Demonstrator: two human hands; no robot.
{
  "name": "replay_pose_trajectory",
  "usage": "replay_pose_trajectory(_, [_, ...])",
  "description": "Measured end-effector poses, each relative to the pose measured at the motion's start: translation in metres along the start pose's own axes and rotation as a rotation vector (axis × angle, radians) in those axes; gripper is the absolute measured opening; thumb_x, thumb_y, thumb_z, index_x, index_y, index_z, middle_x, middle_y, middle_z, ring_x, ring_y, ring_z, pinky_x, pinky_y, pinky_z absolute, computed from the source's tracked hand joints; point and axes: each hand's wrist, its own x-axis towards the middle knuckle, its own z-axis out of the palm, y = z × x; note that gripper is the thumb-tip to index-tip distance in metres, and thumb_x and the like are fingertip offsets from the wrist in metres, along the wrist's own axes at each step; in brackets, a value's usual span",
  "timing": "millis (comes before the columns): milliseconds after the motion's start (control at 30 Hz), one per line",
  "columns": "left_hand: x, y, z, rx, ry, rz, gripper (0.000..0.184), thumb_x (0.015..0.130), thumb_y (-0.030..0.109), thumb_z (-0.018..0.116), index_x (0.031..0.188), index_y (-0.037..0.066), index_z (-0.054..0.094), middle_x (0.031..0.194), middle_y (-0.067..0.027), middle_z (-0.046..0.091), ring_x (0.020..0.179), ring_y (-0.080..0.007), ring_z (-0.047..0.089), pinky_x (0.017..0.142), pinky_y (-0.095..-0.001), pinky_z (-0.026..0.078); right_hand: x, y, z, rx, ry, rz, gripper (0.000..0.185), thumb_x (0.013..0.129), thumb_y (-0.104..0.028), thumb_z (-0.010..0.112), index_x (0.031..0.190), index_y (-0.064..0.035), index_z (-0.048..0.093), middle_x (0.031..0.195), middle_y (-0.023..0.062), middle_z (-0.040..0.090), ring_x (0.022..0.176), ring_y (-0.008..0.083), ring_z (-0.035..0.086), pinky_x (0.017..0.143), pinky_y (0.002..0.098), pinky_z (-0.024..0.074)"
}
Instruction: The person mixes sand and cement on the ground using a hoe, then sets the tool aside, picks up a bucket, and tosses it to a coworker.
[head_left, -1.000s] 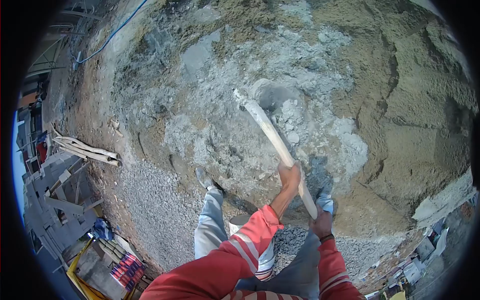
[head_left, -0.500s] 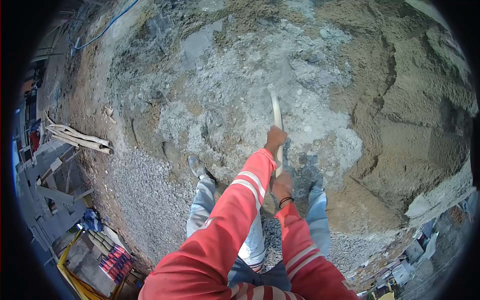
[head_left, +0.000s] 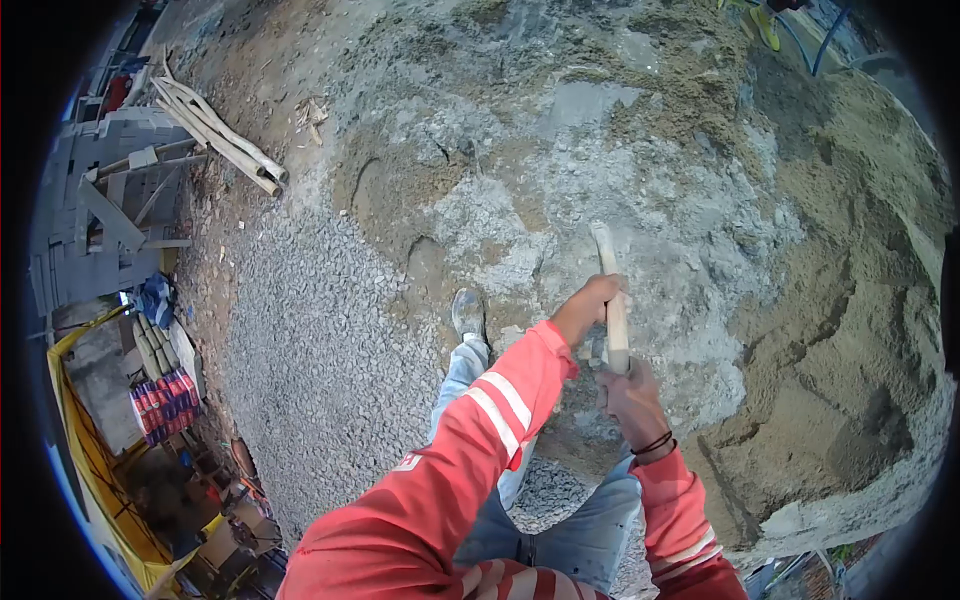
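Observation:
My left hand wraps around the middle of a pale wooden tool handle. Lower down, my right hand, with a dark band at the wrist, is closed around the near end of the same handle. The handle points away from me, its far end over a grey, powdery, lumpy mix spread on the ground. Whatever head the tool has cannot be made out against the grey material. Both red sleeves with pale stripes reach forward, above my legs in light blue trousers.
Brown sand is heaped on the right. Gravel covers the ground at left, below several wooden poles. Stacked boards and a yellow tarp line the far left. Another person's yellow boot shows at top right.
My view has swung so that the ground, poles and gravel sit further right in it. Both hands keep their grip on the handle and appear further right too. Another person's boot has come into view.

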Motion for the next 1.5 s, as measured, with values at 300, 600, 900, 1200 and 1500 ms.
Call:
replay_pose_trajectory(300, [-0.117, 0.092, -0.113, -0.079, 0.453, 0.529, 0.018, 0.077, 0.007, 0.067, 0.085, -0.004, 0.055, 0.065, -0.0072, 0.053, 0.05, -0.0179, 0.053, 0.042, -0.0288, 0.045, 0.002, 0.107, 0.005, -0.771, -0.277, -0.471, 0.039, 0.077, -0.017, 0.065, 0.109, -0.001, 0.048, 0.077, 0.0258, 0.06, 0.073, 0.0456, 0.06, 0.064, 0.0503, 0.0481])
replay_pose_trajectory(600, [-0.093, 0.217, -0.231, -0.006, 0.667, 0.889, 0.016, 0.076, 0.007, 0.069, 0.077, 0.0, 0.055, 0.061, -0.0041, 0.051, 0.046, -0.0143, 0.048, 0.043, -0.0302, 0.039, 0.225, 0.169, 0.215, -0.747, 0.015, -0.4, 0.039, 0.072, -0.014, 0.07, 0.107, -0.0058, 0.055, 0.09, 0.0243, 0.064, 0.088, 0.0434, 0.061, 0.077, 0.0497, 0.0484])
replay_pose_trajectory(900, [-0.144, 0.208, -0.066, 0.076, 0.209, 1.026, 0.016, 0.083, 0.006, 0.065, 0.089, 0.001, 0.05, 0.063, -0.0022, 0.046, 0.048, -0.0129, 0.047, 0.043, -0.0285, 0.04, 0.128, 0.081, 0.118, -0.588, 0.191, -0.624, 0.041, 0.073, -0.015, 0.067, 0.11, -0.0053, 0.052, 0.083, 0.0218, 0.064, 0.079, 0.0419, 0.062, 0.067, 0.0502, 0.048])
replay_pose_trajectory(1200, [0.151, -0.056, -0.004, 0.702, 0.324, 0.546, 0.016, 0.08, 0.006, 0.058, 0.082, -0.01, 0.055, 0.062, -0.0119, 0.053, 0.046, -0.0205, 0.054, 0.038, -0.0362, 0.042, 0.165, 0.134, -0.065, -0.763, 0.259, -0.178, 0.037, 0.076, -0.02, 0.066, 0.106, -0.0011, 0.055, 0.092, 0.0253, 0.064, 0.088, 0.0435, 0.062, 0.077, 0.0477, 0.0514])
replay_pose_trajectory(1500, [0.059, -0.164, 0.069, 0.811, 0.224, 0.361, 0.022, 0.08, 0.013, 0.057, 0.086, -0.009, 0.059, 0.063, -0.012, 0.055, 0.05, -0.0237, 0.055, 0.043, -0.0392, 0.046, 0.052, 0.178, -0.134, -0.554, 0.327, -0.192, 0.035, 0.072, -0.019, 0.067, 0.095, 0.0046, 0.058, 0.083, 0.0271, 0.064, 0.082, 0.0425, 0.064, 0.074, 0.0469, 0.0517])
